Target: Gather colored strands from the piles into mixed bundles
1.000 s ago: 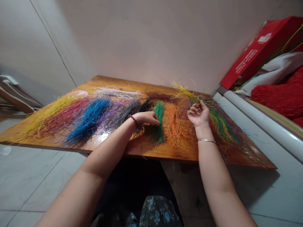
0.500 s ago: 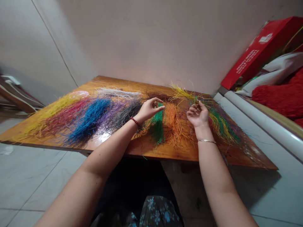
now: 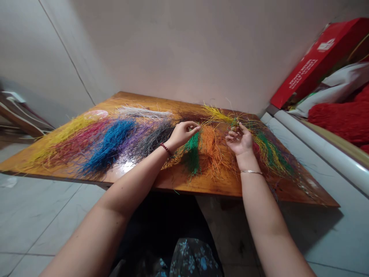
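My left hand (image 3: 184, 134) is over the table, beside the green strands (image 3: 193, 154). Its thumb and forefinger are pinched together; anything between them is too fine to make out. Farther right, my right hand (image 3: 240, 141) is closed on a bundle of yellow strands (image 3: 217, 114), whose loose ends fan out to the left. A greenish part of the bundle shows at the fingertips. Between my hands lie orange strands (image 3: 211, 150). Right of my right hand is a mixed pile of green and yellow strands (image 3: 269, 152).
On the wooden table (image 3: 184, 184), yellow strands (image 3: 63, 136), blue strands (image 3: 111, 142), grey strands (image 3: 155, 138) and white strands (image 3: 145, 112) lie toward the left. The wall (image 3: 187, 50) stands behind. At right are a red box (image 3: 311, 65) and red fluffy material (image 3: 340, 119).
My left thumb and forefinger, apart before, have come together. My right hand and the yellow bundle have shifted slightly left.
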Action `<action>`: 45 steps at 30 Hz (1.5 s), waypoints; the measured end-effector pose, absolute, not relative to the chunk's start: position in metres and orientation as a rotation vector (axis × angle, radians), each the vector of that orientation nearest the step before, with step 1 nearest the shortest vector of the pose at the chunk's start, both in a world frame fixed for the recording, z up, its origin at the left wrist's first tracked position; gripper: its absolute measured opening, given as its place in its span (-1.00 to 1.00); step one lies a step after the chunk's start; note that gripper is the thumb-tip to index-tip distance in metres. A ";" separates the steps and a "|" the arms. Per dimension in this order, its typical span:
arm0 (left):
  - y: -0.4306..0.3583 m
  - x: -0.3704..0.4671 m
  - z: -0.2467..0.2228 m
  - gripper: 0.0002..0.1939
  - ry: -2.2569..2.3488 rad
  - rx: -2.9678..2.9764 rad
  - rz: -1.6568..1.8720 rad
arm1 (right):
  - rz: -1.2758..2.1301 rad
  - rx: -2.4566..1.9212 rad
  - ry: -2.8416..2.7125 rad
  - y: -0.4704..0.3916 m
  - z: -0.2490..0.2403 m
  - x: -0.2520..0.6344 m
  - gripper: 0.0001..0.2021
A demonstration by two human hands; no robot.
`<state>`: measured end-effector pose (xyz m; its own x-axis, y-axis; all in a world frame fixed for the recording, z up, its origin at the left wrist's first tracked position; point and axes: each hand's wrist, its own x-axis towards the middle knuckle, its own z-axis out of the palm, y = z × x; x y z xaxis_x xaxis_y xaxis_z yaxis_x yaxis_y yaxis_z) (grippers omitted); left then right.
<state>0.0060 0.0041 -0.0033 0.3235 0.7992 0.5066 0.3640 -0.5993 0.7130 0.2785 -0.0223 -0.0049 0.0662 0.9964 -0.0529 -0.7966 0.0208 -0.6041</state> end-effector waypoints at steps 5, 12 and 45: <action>0.004 0.006 -0.003 -0.66 1.000 2.143 1.217 | 1.469 -0.554 -0.448 -0.023 -0.004 0.279 -0.81; 0.004 0.006 -0.003 -0.70 1.026 2.163 1.188 | 1.457 -0.554 -0.459 -0.025 -0.001 0.279 -0.77; 0.035 -0.005 -0.007 -0.88 1.062 1.083 1.733 | 1.428 -0.496 -0.446 -0.023 -0.004 0.290 -0.75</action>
<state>-0.0050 0.0350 -0.0066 -0.3000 0.9213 0.2475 -0.1975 -0.3138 0.9287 0.2903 -0.0231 -0.0039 0.0942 0.9955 -0.0034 -0.8165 0.0753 -0.5724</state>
